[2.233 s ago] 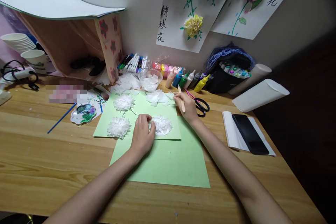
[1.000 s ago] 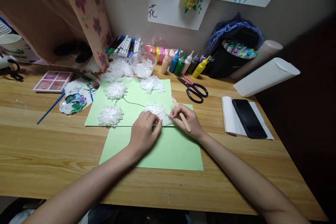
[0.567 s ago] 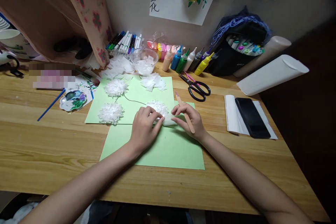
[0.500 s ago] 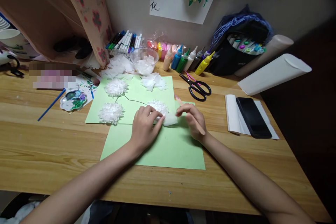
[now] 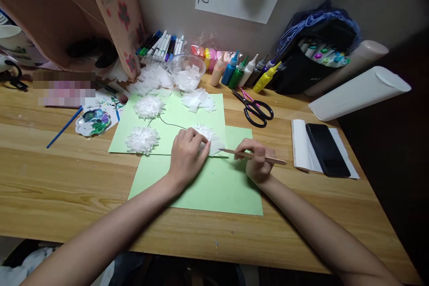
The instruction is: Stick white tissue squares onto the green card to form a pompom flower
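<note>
My left hand [image 5: 187,154] rests on the upper green sheet [image 5: 174,143]. Its thumb and forefinger are closed on the edge of a small square of white tissue paper [image 5: 217,147], beside a fluffy white paper flower [image 5: 205,132] partly hidden by the fingers. In my right hand [image 5: 256,161] is a slim wooden stick [image 5: 273,160], held like a pen, its dark pointed tip at the tissue's right side. Two more white paper flowers, an upper one [image 5: 149,107] and a lower one [image 5: 142,140], lie on the left of the sheet, near thin dark drawn lines.
Loose tissue squares [image 5: 198,100] and a clear bowl [image 5: 187,73] lie behind. Black scissors [image 5: 254,109] rest right of the sheets, near several paint bottles [image 5: 229,73]. A phone [image 5: 326,149] lies at right; a paint palette [image 5: 93,122] and blue brush [image 5: 64,128] at left.
My right hand has drawn slightly right and turned the stick from upright to nearly level, tip at the tissue. My left hand stays at the tissue square. The view has shifted slightly.
</note>
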### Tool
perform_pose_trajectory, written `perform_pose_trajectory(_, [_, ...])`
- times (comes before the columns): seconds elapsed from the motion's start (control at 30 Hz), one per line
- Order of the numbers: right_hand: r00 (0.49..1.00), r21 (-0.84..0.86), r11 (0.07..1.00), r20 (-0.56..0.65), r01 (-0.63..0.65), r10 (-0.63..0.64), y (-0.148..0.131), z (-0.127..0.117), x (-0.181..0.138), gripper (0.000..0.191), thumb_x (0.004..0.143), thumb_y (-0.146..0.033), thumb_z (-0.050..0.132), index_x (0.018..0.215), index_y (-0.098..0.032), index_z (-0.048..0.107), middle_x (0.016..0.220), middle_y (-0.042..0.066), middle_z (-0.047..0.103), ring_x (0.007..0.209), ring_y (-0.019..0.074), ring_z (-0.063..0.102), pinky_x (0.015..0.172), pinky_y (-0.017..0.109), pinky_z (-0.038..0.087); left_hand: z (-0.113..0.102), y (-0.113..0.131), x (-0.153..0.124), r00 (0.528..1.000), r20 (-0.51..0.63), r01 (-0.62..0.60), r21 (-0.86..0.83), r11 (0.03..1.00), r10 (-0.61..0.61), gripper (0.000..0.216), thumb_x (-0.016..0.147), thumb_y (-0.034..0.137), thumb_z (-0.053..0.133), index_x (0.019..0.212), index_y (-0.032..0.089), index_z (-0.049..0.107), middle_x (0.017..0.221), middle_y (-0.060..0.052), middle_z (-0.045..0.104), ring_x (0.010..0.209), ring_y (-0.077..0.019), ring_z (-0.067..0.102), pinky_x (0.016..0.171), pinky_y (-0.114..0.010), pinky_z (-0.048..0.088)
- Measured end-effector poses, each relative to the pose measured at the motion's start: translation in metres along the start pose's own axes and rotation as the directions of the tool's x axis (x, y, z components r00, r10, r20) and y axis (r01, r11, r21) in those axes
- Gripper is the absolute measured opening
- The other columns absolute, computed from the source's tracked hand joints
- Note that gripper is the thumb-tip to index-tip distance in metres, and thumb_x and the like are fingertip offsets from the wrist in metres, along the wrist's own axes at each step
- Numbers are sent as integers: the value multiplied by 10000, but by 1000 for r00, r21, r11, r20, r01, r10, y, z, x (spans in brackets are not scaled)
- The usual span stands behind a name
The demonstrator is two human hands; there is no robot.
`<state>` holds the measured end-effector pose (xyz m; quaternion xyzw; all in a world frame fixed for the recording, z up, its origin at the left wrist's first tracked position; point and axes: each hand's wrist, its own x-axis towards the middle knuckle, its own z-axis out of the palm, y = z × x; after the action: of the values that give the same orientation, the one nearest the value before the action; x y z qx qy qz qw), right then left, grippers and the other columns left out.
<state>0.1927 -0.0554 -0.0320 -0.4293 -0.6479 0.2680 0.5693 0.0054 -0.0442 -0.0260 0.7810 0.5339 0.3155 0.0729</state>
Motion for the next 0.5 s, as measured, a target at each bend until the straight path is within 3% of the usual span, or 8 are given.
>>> perform_pose_trajectory(0.1, [994,-82,996,104,34,-26,1,1,2,373,952,-324,378,715,-199,638,567,3,603,503,120,541,518,266,416,1,1,0,1000,0,-1,-2,1000,1,139,884,254,502,806,178,588,837,-63,570,797,-199,438,694,-336,389])
perform_pose_trajectory(0.27, [963,-196,965,240,175,-126,1,3,6,300,944,-283,397,756,-195,614,609,12,611,562,132,568,567,268,439,-1,2,1,1000,11,23,-39,999,-23,119,892,262,488,868,180,572,875,-65,567,828,-206,450,726,-346,401])
perform_pose_trajectory(0.5, [945,-229,947,288,224,-154,-1,5,7,264,937,-272,408,778,-205,608,611,20,605,559,146,559,560,279,434,-7,-13,10,962,-36,256,-229,939,-271,113,908,174,364,927,184,475,939,-75,539,895,-199,491,807,-366,410])
